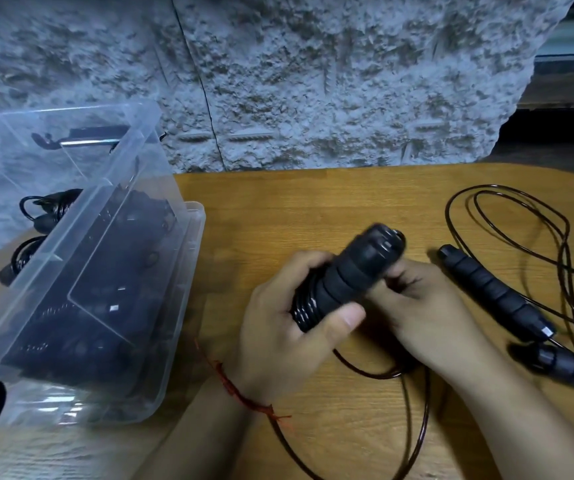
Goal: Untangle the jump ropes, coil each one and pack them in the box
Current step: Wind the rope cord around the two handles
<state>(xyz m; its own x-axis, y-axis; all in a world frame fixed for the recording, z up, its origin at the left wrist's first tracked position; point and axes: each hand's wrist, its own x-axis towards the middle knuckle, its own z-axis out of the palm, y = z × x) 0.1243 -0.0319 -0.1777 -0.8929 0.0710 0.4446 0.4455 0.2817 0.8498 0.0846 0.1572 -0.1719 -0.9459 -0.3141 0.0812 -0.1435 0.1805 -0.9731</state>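
Item, left of my left hand point(278, 334): clear plastic box point(188, 258), tilted, with dark coiled ropes point(105, 289) inside. It sits near my knuckles but apart from them.
Item, just right of my right hand point(430, 317): loose handle point(496, 296), black and ridged. A second loose handle point(569, 365) lies nearer my wrist, and thin dark cord point(507, 216) loops over the wooden table point(313, 202) beyond.
Item, left wrist: red thread point(240, 393).
Item, beyond my fingertips: rough stone wall point(313, 81).
Item in hand: handle bundle point(344, 278), black with foam ridges, tilted up and away and somewhat blurred. Glossy cord turns are wound round its lower end. My left fingers point(299, 268) and thumb wrap that lower end, and my right fingers point(406, 275) curl under the top end, gripping it. The trailing cord point(413, 410) runs from beneath both palms toward me.
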